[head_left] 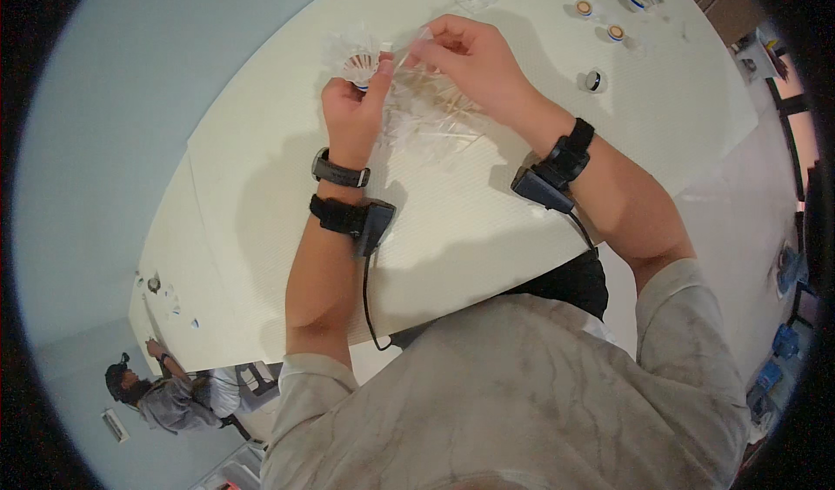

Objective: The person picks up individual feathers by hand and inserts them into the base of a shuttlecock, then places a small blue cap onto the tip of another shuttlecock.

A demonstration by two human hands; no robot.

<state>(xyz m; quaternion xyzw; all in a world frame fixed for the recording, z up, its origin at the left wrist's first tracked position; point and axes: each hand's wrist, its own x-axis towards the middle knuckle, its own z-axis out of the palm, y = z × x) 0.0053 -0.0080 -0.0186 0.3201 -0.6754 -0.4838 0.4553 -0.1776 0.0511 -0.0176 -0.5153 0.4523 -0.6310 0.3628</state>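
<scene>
Both forearms are being raised from the lower edge over the surface (487, 220), each wrist being ringed by a black strap with a small black box and cable; a dark watch is also being worn on the left wrist. The left hand (352, 107) is being held upright with its fingers curled shut around a shuttlecock (358, 62), the thumb being pressed near the cork end. The right hand (465, 55) is being bent inward from the right, its fingertips being pinched narrowly on a white feather (409, 45) at the shuttlecock's rim.

The shuttlecock is being held above the surface, between the two hands; it is looking white and feathery, with a round pale cork. Just below the hands, a loose pile of feathers (430, 120) with thin pale stems is being spread on the surface.

The surface is being shown as a broad cream-coloured top. Several small round cork bases (600, 7) are being kept at its far right, well apart from the hands. At the lower left, another person (161, 394) is being seen beside the far end, against a pale blue-grey floor.
</scene>
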